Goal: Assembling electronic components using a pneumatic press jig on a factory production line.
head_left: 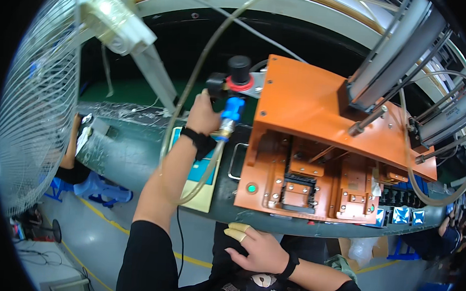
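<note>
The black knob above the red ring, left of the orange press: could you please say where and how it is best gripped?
Probably grip the black knob around its side, from above left. Its short cylinder rises free over the red ring, with the left hand near on that side; the orange press stands to the right, the blue fitting nearer the wearer.

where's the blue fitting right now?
Head view, upper middle: the blue fitting sits right of the left hand, below the black knob, left of the orange press.
</note>
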`<state>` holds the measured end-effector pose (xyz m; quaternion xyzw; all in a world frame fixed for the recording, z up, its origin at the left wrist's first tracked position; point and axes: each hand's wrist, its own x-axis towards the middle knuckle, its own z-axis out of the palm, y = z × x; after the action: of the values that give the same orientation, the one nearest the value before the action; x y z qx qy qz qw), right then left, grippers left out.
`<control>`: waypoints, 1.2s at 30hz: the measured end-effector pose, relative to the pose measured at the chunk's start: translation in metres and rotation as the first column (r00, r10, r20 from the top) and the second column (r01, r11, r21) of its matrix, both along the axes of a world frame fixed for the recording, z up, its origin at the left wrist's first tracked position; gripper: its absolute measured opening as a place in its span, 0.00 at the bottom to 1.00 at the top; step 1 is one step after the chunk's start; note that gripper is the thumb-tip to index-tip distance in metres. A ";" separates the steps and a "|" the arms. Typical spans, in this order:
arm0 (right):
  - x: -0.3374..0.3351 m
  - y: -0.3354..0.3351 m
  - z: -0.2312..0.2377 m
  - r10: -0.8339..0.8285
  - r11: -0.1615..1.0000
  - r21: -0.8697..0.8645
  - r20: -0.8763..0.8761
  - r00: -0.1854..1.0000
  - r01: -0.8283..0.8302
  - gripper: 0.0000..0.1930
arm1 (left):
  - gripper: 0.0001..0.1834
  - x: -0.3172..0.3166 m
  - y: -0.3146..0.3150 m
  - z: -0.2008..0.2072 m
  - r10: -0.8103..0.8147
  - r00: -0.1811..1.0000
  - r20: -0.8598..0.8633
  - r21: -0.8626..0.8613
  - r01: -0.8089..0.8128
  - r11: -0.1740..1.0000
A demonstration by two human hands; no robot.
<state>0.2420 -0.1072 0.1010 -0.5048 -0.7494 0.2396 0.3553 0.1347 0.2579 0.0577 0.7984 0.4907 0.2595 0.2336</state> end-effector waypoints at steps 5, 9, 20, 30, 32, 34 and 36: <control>-0.019 -0.007 -0.033 0.039 0.866 -0.460 -0.334 0.942 -0.198 0.15 | 0.41 -0.076 -0.132 0.047 0.042 0.985 0.170 0.133 -0.065 0.989; -0.049 0.002 -0.092 -0.161 0.797 -0.533 -0.639 0.752 -0.283 0.11 | 0.41 -0.141 -0.202 0.029 0.024 0.976 0.215 0.111 -0.048 0.993; -0.086 0.064 -0.089 -0.663 0.709 -0.705 -0.667 0.340 0.000 0.10 | 0.43 -0.260 -0.216 -0.031 0.511 0.806 0.298 -0.033 -0.526 0.850; -0.078 0.042 -0.084 -0.562 0.799 -0.598 -0.704 0.434 0.064 0.09 | 0.42 -0.238 -0.172 -0.055 0.435 0.897 0.079 0.347 -0.434 0.831; -0.047 0.016 -0.049 -0.288 0.955 -0.108 -0.542 0.790 0.275 0.12 | 0.28 -0.205 -0.198 -0.029 0.361 0.903 0.233 0.352 -0.425 0.834; 0.001 -0.011 0.004 -0.231 0.894 0.367 -0.112 0.966 0.257 0.14 | 0.20 -0.180 -0.233 -0.002 0.163 0.952 0.259 0.395 -0.259 0.881; 0.032 -0.017 0.043 -0.519 0.775 0.481 0.117 0.847 0.409 0.14 | 0.17 -0.148 -0.262 0.014 0.027 0.961 0.277 0.348 -0.127 0.929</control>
<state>0.2744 -0.1244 0.1437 -0.6069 -0.6722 -0.0948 0.4134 -0.0131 -0.0041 0.0717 0.7653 0.4297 0.4596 0.1360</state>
